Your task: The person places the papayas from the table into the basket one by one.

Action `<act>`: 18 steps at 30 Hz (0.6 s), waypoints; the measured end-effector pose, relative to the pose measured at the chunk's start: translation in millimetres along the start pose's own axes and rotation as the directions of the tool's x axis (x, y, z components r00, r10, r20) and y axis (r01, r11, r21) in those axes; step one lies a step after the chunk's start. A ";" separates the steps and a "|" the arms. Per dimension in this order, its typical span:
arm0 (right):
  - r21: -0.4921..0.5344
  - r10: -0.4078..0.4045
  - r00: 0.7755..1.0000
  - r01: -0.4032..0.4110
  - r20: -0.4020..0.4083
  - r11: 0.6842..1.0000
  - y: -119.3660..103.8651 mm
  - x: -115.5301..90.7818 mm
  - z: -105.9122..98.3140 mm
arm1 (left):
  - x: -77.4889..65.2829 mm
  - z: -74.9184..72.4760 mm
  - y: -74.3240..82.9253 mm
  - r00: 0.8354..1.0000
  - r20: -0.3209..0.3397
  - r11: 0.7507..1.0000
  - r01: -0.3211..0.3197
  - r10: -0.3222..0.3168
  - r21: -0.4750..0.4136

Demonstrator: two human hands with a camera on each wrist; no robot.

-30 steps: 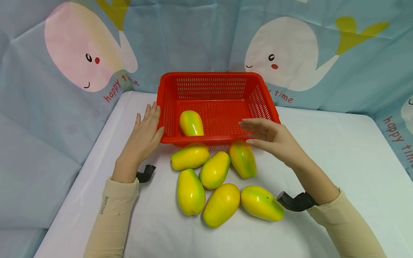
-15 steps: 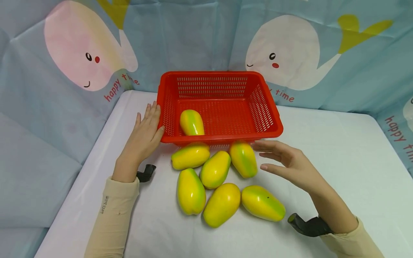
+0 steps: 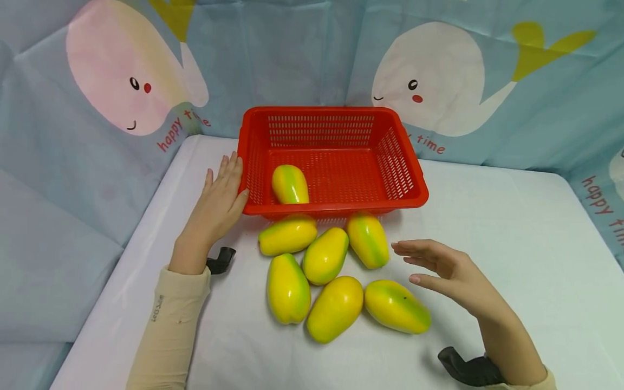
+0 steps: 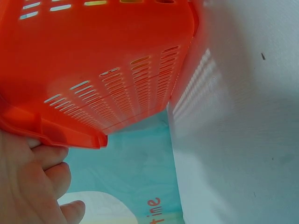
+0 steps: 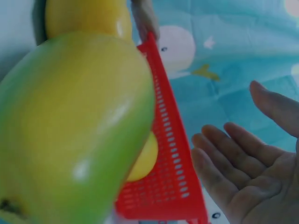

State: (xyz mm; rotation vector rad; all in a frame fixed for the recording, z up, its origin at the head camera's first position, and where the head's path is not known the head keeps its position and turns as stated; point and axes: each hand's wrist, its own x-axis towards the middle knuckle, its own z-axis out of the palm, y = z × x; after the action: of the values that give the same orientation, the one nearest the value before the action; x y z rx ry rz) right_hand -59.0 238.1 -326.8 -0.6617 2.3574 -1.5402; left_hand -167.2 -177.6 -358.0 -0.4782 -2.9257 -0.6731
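Observation:
My left hand [image 3: 218,197] lies with straight fingers against the left rim of a red plastic basket [image 3: 365,206]; the left wrist view shows its fingertips at the rim's underside. My right hand [image 3: 450,273] hovers right of the fruit, fingers extended and thumb apart, holding nothing. Closest to it are a yellow-green mango [image 3: 368,241] by the basket's front right and another mango [image 3: 397,306] nearer the front. Inside the basket, at the left, sits one mango [image 3: 290,184], its lower end hidden by the front rim. Several more mangoes [image 3: 325,256] lie in a loose cluster before the basket.
A white cloth covers the table [image 3: 497,211]. Behind and at the sides hangs a blue curtain [image 3: 292,54] printed with whales, close behind the basket. Black curved mounts [image 3: 470,368] are strapped at both wrists.
My right hand has drawn back from over the basket's front right, toward me and to the right, uncovering that corner. The left hand, basket and fruit stay put.

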 end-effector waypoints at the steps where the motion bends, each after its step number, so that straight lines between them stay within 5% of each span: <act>1: 0.010 0.022 1.000 -0.022 -0.002 1.000 2.4 -1.4 -0.2 | 0.1 -0.4 -0.1 1.000 0.000 1.000 0.001 -0.001 0.000; 18: -0.102 0.198 0.973 -0.187 0.119 0.977 27.4 -5.4 4.2 | 0.2 -0.6 -1.2 1.000 -0.002 1.000 0.001 -0.001 -0.007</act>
State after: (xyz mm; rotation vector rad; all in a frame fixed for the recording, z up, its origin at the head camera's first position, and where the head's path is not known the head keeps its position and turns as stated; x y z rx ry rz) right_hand -59.0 246.7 -353.6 -0.5169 2.3284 -1.2772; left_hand -167.8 -178.8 -358.0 -0.4767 -2.9229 -0.6832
